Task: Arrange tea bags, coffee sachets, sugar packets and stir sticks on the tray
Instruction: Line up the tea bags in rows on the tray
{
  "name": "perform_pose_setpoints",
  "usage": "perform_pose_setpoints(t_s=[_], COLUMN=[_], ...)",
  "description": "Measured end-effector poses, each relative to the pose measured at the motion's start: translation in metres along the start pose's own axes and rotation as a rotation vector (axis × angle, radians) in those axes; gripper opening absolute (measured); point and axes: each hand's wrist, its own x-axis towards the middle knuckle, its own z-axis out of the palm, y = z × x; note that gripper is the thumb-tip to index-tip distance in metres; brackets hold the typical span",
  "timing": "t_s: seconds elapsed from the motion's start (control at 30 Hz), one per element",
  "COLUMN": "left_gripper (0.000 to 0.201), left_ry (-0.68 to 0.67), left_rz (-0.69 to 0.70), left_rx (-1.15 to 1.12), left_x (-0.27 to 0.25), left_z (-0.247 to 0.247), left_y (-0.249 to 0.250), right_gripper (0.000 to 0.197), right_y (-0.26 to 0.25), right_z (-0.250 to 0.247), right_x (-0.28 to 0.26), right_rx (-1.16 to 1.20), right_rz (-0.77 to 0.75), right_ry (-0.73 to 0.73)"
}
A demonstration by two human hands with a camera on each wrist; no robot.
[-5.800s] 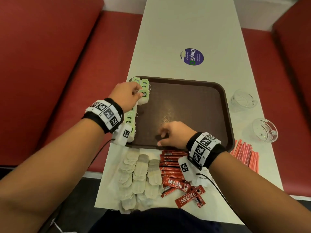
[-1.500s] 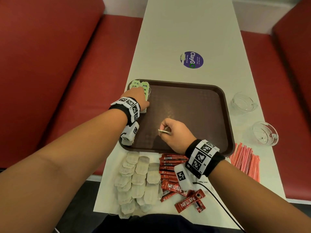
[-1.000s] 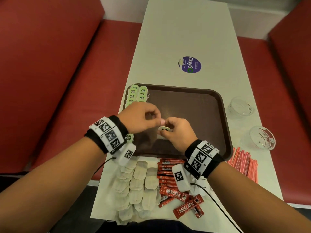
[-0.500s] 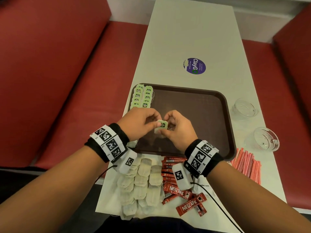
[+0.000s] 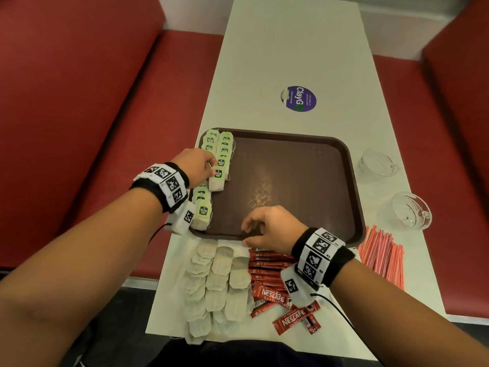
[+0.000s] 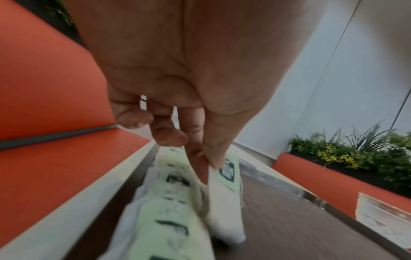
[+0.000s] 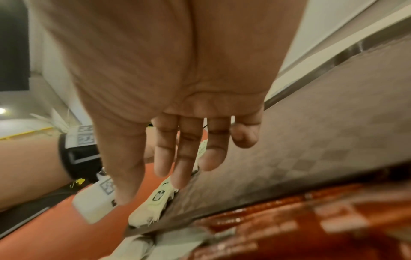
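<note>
Right now my left hand pinches a tea bag between thumb and fingertip at the tray's left edge, beside the laid rows of tea bags. My right hand hovers with loose, empty fingers over the tray's near rim, just above the coffee sachets on the tabletop.

The tray sits mid-tabletop, tagged tea bags in two rows along its left edge. Before it lie loose tea bags, coffee sachets to their right, stir sticks rightmost. Two glass cups stand right of the tray.
</note>
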Motion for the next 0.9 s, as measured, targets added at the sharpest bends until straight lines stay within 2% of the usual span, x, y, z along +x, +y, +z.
perform_pose_setpoints(t_s=[0.23,0.4,0.57,0.73,0.83,0.9], left_gripper=[0.011,0.034,0.048,0.039,0.041,0.032], left_ry=[0.047,0.115,0.016,-0.030,0.022,0.055], left_rz=[-0.112,-0.138,-0.123,-0.136,-0.071,0.012], left_rx=[-0.001,0.082,0.245,0.262,0.230,0.130], left_x=[0.020,0.022,0.028,0.025,0.006,-0.016], left_z=[0.007,0.011,0.017,0.017,0.008,0.005], left_y=[0.006,0.020,0.036,0.042,0.047,0.050], right_gripper=[0.044,0.053,0.055,0.049,0.039,0.032], right_y=[-0.009,-0.010,-0.011,-0.014,-0.016,-0.016], right_z=[0.012,0.022,0.030,0.035,0.038,0.041], right_x=[-0.010,-0.016,-0.019,-0.020,-0.024,-0.026], right_rx=[-0.161,-0.251,-0.333,-0.364,-0.360,-0.340], right_rz=[-0.080,-0.095,-0.140,-0.168,-0.178,-0.180], right_ry=[-0.136,-0.200,-0.234,-0.231,-0.225,-0.221])
